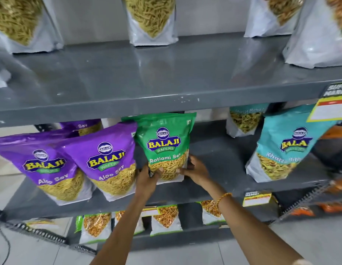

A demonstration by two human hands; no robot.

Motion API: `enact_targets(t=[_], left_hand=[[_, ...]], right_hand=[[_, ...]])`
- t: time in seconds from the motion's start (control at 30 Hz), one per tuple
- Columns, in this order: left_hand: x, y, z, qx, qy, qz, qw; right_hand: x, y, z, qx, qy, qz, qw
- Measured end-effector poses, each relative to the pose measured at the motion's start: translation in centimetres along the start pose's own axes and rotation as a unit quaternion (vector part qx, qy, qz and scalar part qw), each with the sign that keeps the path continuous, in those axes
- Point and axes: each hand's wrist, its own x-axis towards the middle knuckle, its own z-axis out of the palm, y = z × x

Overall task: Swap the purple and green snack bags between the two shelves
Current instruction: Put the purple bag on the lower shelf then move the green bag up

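A green Ratlami Sev bag (pixel 165 142) stands upright on the middle shelf (pixel 214 155), its top near the underside of the shelf above. My left hand (pixel 147 178) grips its lower left corner and my right hand (pixel 195 171) grips its lower right corner. Directly to its left stand two purple Aloo Sev bags, one touching it (pixel 107 155) and one further left (pixel 40 165). A third purple bag (pixel 82 126) peeks out behind them.
A teal Khatta Mitha bag (pixel 281 148) stands right of a gap on the middle shelf. The upper shelf (pixel 147 73) has white sev pouches (pixel 151 20) at its back and bare room in front. Smaller snack bags (pixel 166 219) fill the bottom shelf.
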Motion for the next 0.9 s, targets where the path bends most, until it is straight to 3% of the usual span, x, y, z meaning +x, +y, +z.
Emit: enact_targets(t=[0.6, 0.77, 0.9], left_hand=[[-14.6, 3.7, 4.5, -0.040, -0.021, 0.048, 0.998], [-17.7, 6.6, 2.7, -0.063, -0.018, 0.104, 0.992], [-20.2, 10.9, -0.4, -0.060, 0.050, 0.184, 0.980]], right_hand=[[-18.2, -0.8, -5.7, -0.001, 0.092, -0.072, 0.993], [-22.0, -4.2, -6.4, 0.034, 0.114, -0.130, 0.984], [-23.8, -10.2, -6.8, 0.057, 0.089, -0.189, 0.976]])
